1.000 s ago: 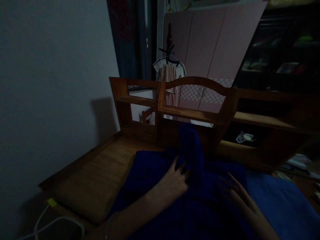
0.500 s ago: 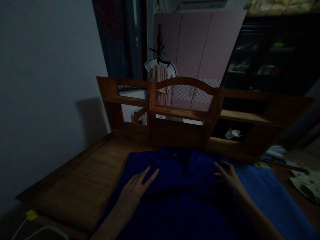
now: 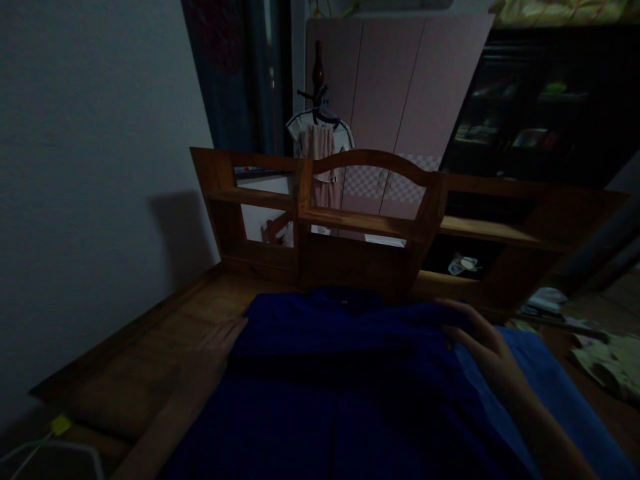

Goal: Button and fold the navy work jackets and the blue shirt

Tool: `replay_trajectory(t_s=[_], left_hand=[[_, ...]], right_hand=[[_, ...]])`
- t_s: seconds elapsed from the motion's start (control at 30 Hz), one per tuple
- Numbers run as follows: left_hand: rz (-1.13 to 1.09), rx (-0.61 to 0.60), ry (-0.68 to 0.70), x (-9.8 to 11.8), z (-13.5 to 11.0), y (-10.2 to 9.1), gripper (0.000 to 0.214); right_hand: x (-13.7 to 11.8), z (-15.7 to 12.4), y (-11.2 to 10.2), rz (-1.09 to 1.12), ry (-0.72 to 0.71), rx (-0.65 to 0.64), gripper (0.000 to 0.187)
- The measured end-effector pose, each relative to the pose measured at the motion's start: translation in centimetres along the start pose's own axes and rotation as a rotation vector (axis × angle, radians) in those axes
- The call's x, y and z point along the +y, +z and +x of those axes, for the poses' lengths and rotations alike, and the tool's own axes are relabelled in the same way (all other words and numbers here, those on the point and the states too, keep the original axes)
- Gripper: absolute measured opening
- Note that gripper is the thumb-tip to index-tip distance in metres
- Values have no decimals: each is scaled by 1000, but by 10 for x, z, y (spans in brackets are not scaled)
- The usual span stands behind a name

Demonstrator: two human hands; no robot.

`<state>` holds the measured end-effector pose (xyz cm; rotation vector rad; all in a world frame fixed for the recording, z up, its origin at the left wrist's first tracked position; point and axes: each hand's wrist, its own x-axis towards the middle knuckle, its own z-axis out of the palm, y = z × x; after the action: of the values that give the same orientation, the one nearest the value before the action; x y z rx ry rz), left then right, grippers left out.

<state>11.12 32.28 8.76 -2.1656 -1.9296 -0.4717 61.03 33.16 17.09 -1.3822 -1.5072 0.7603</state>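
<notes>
A dark blue garment (image 3: 350,373) lies spread flat on a wooden bed platform (image 3: 165,353). My left hand (image 3: 215,350) rests flat on the wood at the garment's left edge, fingers stretched out. At the garment's upper right corner sits my right hand (image 3: 483,343), its fingers curled over a fold of the cloth. The room is dim, so the cloth's details are hard to make out.
A wooden headboard with shelves (image 3: 360,220) stands just beyond the garment. A grey wall (image 3: 90,173) borders the left. Clothes hang on a rack (image 3: 320,143) before pink wardrobe doors (image 3: 400,100). A white cable (image 3: 45,450) lies at the lower left. Clutter lies on the floor (image 3: 600,360) at the right.
The raised fold of the garment was laid down flat. My left hand slid outward to the garment's left edge, and my right hand moved to its upper right corner.
</notes>
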Motion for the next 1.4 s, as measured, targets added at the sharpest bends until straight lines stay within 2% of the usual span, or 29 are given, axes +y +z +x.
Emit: replay_trajectory(t_s=[0.1, 0.23, 0.33, 0.4, 0.5, 0.53, 0.6, 0.7, 0.77, 0.87, 0.93, 1.0, 1.07, 1.2, 1.3, 1.4], left_hand=[[42, -84, 44, 4, -7, 6, 70], [37, -194, 115, 2, -33, 21, 74], [1, -250, 113, -3, -47, 23, 70], [-53, -304, 67, 0, -44, 15, 54], [-221, -299, -13, 19, -7, -7, 36], [-279, -257, -9, 28, 14, -14, 37], [-325, -179, 24, 42, 61, -19, 33], [-370, -163, 121, 47, 123, -2, 26], [-416, -210, 143, 40, 145, 19, 28], [-494, -221, 134, 24, 152, 42, 32], [-603, -176, 106, 15, 151, 47, 37], [-717, -109, 64, 9, 151, 45, 41], [-769, -40, 32, 4, 154, 42, 43], [-636, 62, -36, 4, 161, 52, 37], [-412, 174, -91, 22, 154, 64, 29], [-197, 341, -19, 53, 139, 62, 28]], right_hand=[[28, -42, -30, -176, 118, -176, 41], [84, -82, -44, -144, 371, -262, 41], [99, -81, -43, -81, 416, -157, 41], [97, -67, -39, -48, 409, -22, 42], [85, -36, -28, -44, 448, 153, 50], [79, -26, -24, -52, 468, 177, 52], [69, -11, -17, -60, 513, 136, 51], [58, -3, -10, -19, 569, -16, 44], [55, -6, -7, 40, 552, -46, 42], [53, -15, -6, 128, 499, 44, 43], [48, -20, -7, 136, 464, 133, 47], [42, -20, -8, 58, 407, 218, 50], [37, -14, -10, -117, 303, 272, 52], [49, 11, -5, -609, 60, 310, 46], [77, 26, 4, -922, 76, 232, 41], [103, 28, 10, -1065, 157, 98, 42]])
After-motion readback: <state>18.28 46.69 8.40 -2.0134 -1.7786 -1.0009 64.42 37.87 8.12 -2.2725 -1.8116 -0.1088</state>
